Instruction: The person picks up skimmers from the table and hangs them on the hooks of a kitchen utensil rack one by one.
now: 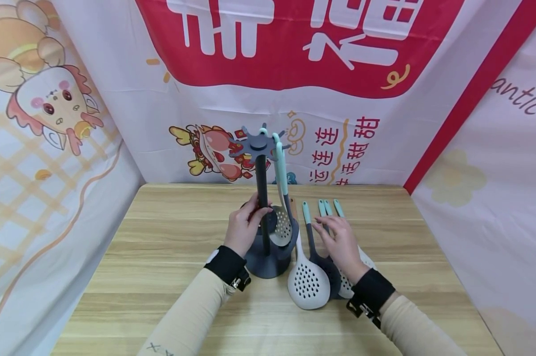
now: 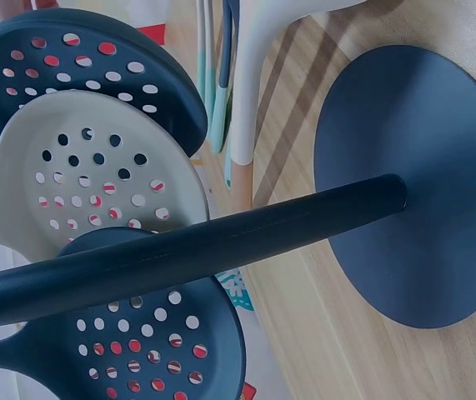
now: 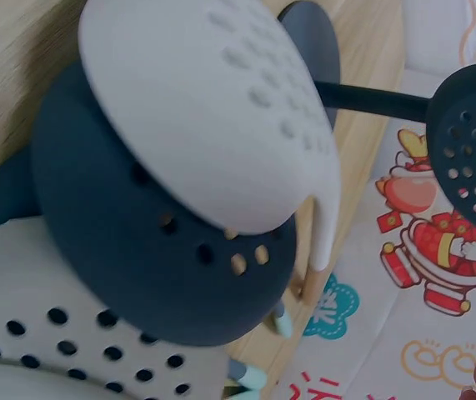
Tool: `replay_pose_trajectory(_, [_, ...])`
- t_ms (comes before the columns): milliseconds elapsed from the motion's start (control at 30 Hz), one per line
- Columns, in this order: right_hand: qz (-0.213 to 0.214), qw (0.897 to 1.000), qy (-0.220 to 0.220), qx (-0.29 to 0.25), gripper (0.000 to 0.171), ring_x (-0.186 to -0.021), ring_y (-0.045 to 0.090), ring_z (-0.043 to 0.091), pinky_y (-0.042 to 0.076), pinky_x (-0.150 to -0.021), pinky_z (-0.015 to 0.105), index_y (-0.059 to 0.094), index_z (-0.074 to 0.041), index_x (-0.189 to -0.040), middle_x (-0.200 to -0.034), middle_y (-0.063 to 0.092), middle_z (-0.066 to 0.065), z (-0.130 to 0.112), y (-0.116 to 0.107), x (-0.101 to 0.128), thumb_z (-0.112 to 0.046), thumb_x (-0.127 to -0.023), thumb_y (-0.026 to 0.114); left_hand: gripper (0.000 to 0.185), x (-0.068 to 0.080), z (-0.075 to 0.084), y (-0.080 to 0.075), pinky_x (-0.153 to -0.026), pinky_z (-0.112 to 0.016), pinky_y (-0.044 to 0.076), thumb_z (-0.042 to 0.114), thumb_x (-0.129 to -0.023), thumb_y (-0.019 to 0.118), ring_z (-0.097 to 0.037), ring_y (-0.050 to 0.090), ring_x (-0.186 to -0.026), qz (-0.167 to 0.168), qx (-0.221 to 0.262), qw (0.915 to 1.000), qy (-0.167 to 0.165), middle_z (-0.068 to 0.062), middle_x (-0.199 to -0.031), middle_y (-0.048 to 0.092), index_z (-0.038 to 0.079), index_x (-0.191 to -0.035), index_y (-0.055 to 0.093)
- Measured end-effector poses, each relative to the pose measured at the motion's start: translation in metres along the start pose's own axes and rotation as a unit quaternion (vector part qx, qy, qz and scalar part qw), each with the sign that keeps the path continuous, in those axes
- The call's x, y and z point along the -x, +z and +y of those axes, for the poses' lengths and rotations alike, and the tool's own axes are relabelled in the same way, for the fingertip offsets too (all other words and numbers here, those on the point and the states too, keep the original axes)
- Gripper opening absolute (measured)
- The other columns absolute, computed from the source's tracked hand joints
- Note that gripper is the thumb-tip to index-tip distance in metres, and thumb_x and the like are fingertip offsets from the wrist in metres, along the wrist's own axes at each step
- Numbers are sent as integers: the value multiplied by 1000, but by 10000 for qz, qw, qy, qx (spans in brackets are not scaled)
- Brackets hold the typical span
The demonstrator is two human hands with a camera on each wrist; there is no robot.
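Left hand (image 1: 244, 226) has its fingers curled round the utensil stand (image 1: 262, 180); right hand (image 1: 342, 243) hovers, fingers loosely bent, holding nothing. White skimmer (image 1: 309, 284) is on the bench (image 1: 161, 257) beside the stand. I'd brace the stand, then lift handle-end up.

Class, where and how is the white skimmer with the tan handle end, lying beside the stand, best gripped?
Probably by its tan handle end, from above and the right: it is slim and points away from the camera, the stand crowds its left, and the broad head overlaps the dark skimmer.
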State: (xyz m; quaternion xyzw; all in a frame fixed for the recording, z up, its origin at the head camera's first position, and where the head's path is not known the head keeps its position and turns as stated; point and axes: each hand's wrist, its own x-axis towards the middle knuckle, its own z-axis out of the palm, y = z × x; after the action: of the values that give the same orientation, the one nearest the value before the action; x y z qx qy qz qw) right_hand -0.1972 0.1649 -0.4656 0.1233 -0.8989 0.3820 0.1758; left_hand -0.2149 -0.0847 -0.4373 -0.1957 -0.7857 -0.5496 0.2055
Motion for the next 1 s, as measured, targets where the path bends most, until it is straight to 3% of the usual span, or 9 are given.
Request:
replay_pose_trajectory(267, [29,9994,4,354,22,-106,60,28,52,-88,46,72,-6,-113,-110,70,11,15,-2,1,-15,-93,70,36,1,0,1,-90,-38,58,14,-97,59,-25,72,-101,45,-21,10000,-30,-15,-109,74,7,-133,60])
replay_pose_trajectory(433, [-85,9983,195,542,25,-110,61,33,51,-94,50,71,-3,-115,-112,70,15,28,-3,2,-16,-94,69,36,1,1,1,-91,-38,57,15,-97,59,-25,72,-102,56,-65,10000,-33,-15,-109,74,8,-133,61])
replay_pose_trajectory(633, [-486,9927,806,759,32,-117,57,38,47,-99,55,65,1,-123,-122,65,21,52,-5,6,-17,-96,65,34,0,1,1,-89,-37,58,15,-97,60,-26,72,-100,51,-233,9996,161,-15,-107,74,6,-130,61])
replay_pose_trajectory(833, [-900,9784,1613,928,39,-118,54,43,46,-97,57,59,5,-129,-126,59,27,78,-9,9,-17,-97,62,34,1,-2,1,-91,-37,57,13,-100,56,-25,72,-99,-129,-220,9994,219,-16,-108,72,5,-132,57])
replay_pose_trajectory(1000, [-1156,9673,2068,909,43,-124,50,46,43,-102,59,55,7,-134,-132,54,31,92,-14,12,-16,-97,59,33,2,-3,1,-95,-36,55,10,-102,52,-25,71,-100,-280,-91,9995,135,-18,-112,70,4,-134,54])
